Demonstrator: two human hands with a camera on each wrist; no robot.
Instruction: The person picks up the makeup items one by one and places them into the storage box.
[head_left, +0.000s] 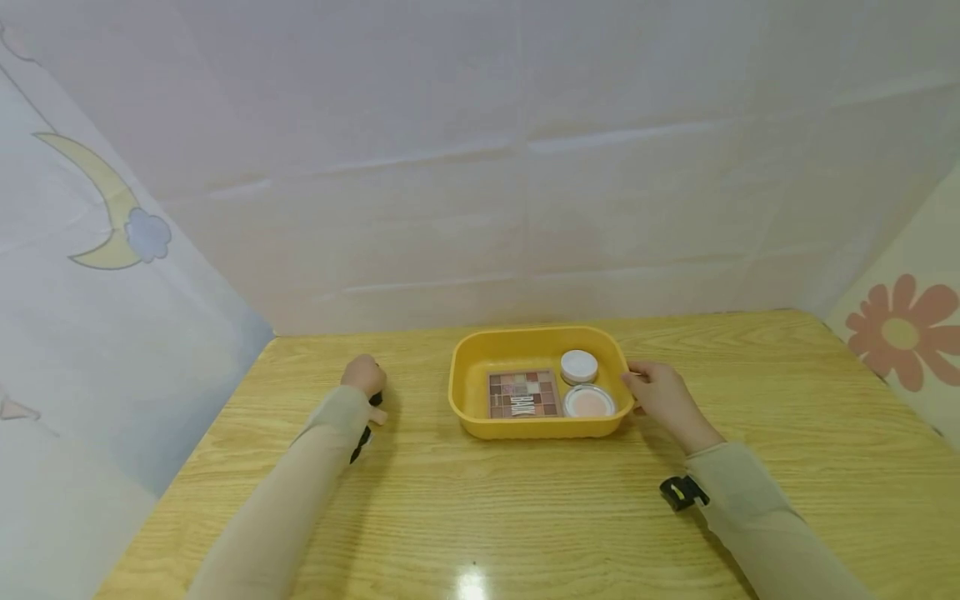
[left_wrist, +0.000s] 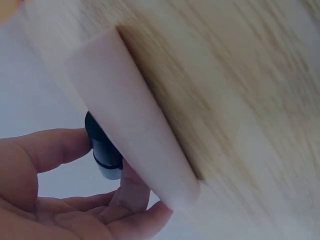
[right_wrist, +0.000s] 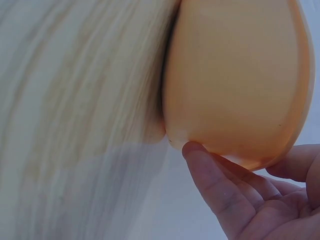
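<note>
My left hand (head_left: 365,375) is at the left part of the table. In the left wrist view its thumb and fingers pinch a small black cylinder (left_wrist: 104,147) with a paler end. A pale pink tapered tube (left_wrist: 132,117) lies on the table right beside those fingers and partly covers the cylinder. At the right end of a yellow plastic basket (head_left: 540,429), my right hand (head_left: 667,404) grips the rim, thumb on the rim and fingers against the outer wall. Inside the basket lie an eyeshadow palette (head_left: 523,394), a round white-lidded jar (head_left: 579,365) and a round clear-lidded compact (head_left: 589,402).
The wooden table (head_left: 480,500) has its back edge close behind the basket, against a pale cloth wall (head_left: 517,208). More cloth, printed with a moon (head_left: 112,200) and a flower (head_left: 900,333), borders the left and right sides.
</note>
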